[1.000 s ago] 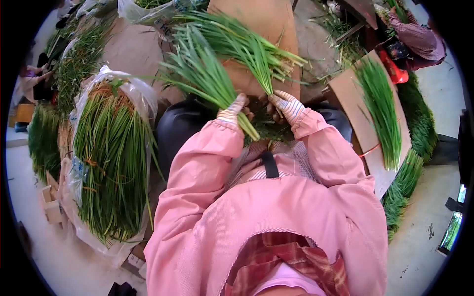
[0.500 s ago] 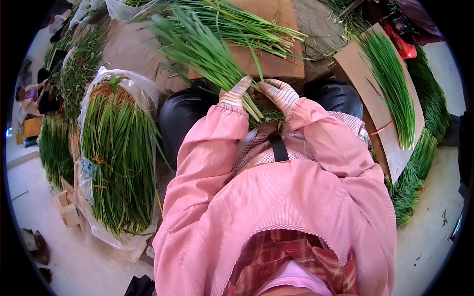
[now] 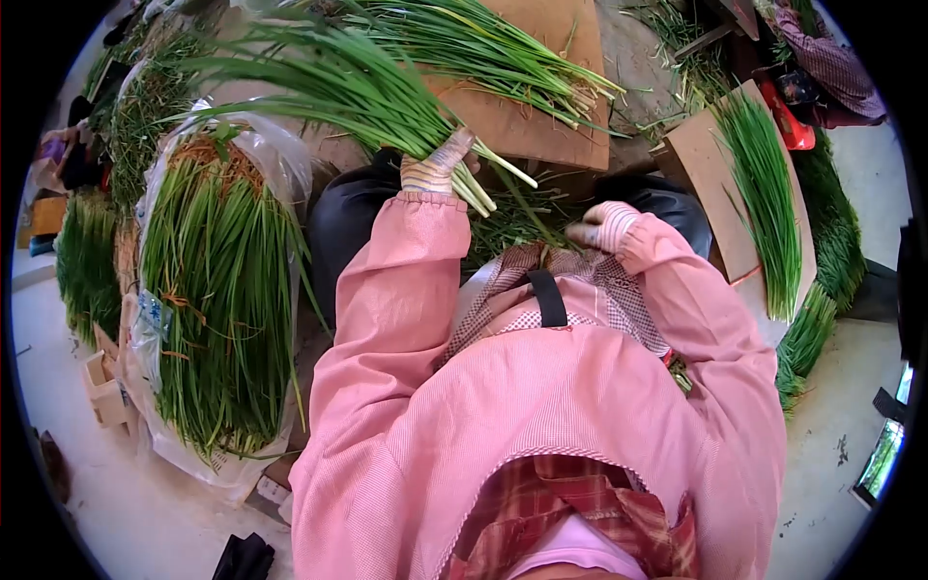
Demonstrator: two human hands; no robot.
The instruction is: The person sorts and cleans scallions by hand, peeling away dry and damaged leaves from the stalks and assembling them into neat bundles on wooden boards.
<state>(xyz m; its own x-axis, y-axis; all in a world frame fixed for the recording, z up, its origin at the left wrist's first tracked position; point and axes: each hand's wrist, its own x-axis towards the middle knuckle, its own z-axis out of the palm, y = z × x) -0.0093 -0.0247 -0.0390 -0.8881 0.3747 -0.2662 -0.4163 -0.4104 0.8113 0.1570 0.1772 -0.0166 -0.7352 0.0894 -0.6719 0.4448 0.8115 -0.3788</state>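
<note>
My left hand (image 3: 437,166), in a striped glove, is closed around a bunch of green chives (image 3: 387,101). The pale stem ends stick out to the right of the fist, and the leaves fan out to the upper left. Over my lap, my right hand (image 3: 604,227), also gloved, has its fingers curled together. A single long chive leaf (image 3: 527,208) slants down to its fingertips. Loose green trimmings (image 3: 507,232) lie between my knees, below the bunch. Beyond my left hand, more chives (image 3: 483,53) are spread on a brown board (image 3: 570,135).
To my left, a large bundle of chives (image 3: 222,309) lies in a clear plastic bag (image 3: 280,155). On the right, a neat bunch (image 3: 764,203) rests on a slanted board (image 3: 710,169), with more greens stacked behind. Another person's sleeve (image 3: 826,63) shows at the upper right.
My hands have separated. The left has moved slightly left with its bunch, while the right has drawn away, down and to the right, trailing a single leaf from the bunch.
</note>
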